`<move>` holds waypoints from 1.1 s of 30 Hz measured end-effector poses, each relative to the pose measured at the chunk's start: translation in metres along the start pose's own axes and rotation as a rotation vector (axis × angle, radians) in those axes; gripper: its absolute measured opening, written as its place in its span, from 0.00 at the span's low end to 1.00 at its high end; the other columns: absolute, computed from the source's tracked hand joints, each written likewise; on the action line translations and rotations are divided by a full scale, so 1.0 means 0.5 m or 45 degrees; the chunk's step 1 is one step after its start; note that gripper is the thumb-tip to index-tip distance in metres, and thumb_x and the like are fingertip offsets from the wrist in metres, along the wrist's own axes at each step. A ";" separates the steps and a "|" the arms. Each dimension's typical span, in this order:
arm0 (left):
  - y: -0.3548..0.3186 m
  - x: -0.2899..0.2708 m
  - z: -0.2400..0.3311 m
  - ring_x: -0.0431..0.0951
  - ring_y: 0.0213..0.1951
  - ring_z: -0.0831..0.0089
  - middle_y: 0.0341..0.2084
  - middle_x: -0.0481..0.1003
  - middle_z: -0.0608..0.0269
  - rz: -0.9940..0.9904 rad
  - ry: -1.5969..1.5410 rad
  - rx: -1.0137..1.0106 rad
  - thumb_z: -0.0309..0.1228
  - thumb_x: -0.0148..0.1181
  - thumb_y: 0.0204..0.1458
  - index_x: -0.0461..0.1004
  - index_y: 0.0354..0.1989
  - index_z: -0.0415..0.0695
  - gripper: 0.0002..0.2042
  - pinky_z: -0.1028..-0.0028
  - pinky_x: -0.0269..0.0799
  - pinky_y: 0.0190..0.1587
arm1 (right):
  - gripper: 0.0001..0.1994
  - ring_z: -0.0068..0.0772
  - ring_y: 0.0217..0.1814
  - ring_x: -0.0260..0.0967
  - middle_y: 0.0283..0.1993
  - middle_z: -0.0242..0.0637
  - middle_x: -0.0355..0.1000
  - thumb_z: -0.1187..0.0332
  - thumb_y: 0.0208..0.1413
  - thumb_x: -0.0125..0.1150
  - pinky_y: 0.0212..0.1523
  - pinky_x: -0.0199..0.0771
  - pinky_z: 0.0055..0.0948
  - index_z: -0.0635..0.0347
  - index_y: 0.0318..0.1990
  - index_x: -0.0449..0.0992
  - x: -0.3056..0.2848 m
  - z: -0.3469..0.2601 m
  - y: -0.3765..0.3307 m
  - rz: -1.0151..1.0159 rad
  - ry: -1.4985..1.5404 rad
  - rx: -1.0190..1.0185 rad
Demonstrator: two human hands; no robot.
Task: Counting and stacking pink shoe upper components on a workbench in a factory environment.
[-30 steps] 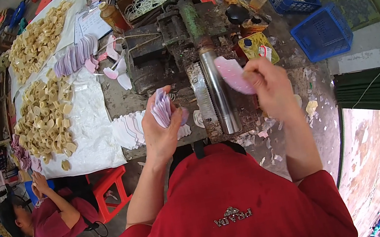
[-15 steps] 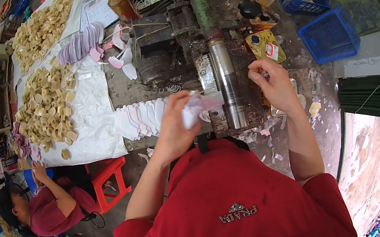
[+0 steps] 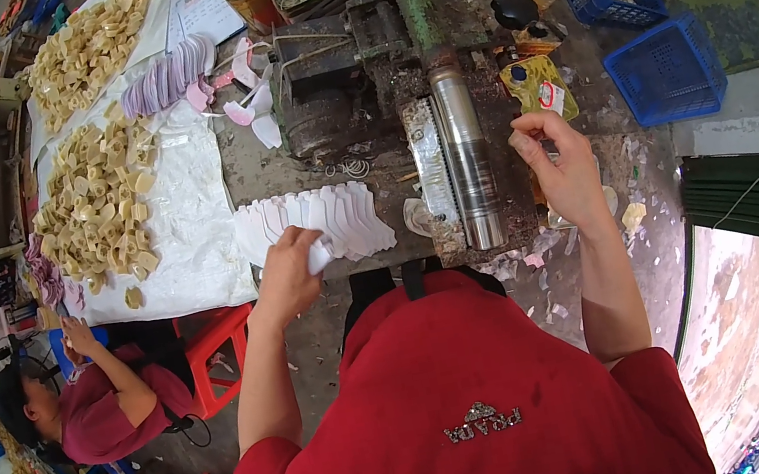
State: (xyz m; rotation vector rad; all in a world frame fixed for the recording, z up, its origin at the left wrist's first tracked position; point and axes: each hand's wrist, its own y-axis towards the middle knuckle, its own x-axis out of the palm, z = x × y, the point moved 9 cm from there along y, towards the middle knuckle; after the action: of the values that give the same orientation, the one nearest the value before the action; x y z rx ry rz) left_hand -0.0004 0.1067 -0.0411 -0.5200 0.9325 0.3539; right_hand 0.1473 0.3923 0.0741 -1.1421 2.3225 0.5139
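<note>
My left hand [image 3: 281,280] is closed on a small white cut-out piece [image 3: 319,255] at the near edge of the bench. It is right beside a row of overlapping white and pale pink cut-out pieces [image 3: 351,217]. My right hand [image 3: 569,171] hangs to the right of a machine's shiny metal cylinder [image 3: 468,155], apart from it. Its thumb and forefinger are drawn together, and whatever may be between them is hidden. Along the cylinder's left side lies a pale, worn strip [image 3: 430,162]. One loose whitish piece [image 3: 417,217] rests left of that strip.
Heaps of yellowish pieces [image 3: 94,201] cover a white sheet [image 3: 197,239] at left, beside fanned lilac pieces [image 3: 168,76]. A person in a dark red shirt [image 3: 115,405] sits there. A yellow can [image 3: 531,88] and blue crates [image 3: 665,70] stand right. Scraps litter the floor.
My left hand has moved left, away from the cylinder, to the row of cut-out pieces with a white piece in it. My right hand has shifted slightly right.
</note>
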 end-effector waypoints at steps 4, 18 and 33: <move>0.015 -0.103 0.061 0.76 0.43 0.62 0.36 0.76 0.54 0.219 -0.703 -0.188 0.23 0.61 0.44 0.67 0.52 0.41 0.23 0.66 0.71 0.46 | 0.08 0.39 0.35 0.66 0.31 0.37 0.70 0.70 0.53 0.59 0.39 0.66 0.33 0.61 0.40 0.73 0.051 -0.082 -0.013 -0.142 0.056 -0.126; 0.066 -0.099 0.264 0.73 0.47 0.70 0.46 0.71 0.58 0.344 -2.295 0.275 0.30 0.64 0.50 0.54 0.60 0.40 0.31 0.70 0.69 0.51 | 0.10 0.46 0.50 0.57 0.49 0.39 0.64 0.76 0.45 0.64 0.51 0.58 0.40 0.58 0.35 0.71 0.122 -0.186 -0.048 0.099 0.068 -0.462; 0.080 -0.081 0.277 0.68 0.50 0.47 0.51 0.61 0.46 0.240 -0.572 0.310 0.20 0.59 0.43 0.63 0.54 0.41 0.25 0.63 0.68 0.52 | 0.03 0.44 0.37 0.64 0.29 0.40 0.67 0.77 0.49 0.53 0.42 0.60 0.38 0.60 0.31 0.67 0.002 0.008 0.011 -0.354 -0.344 -0.086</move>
State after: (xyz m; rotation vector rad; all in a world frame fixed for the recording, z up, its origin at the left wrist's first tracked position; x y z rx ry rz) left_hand 0.0494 0.2152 0.0496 -0.1171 0.5768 0.4960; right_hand 0.1435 0.3967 0.0710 -1.3131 1.8941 0.6045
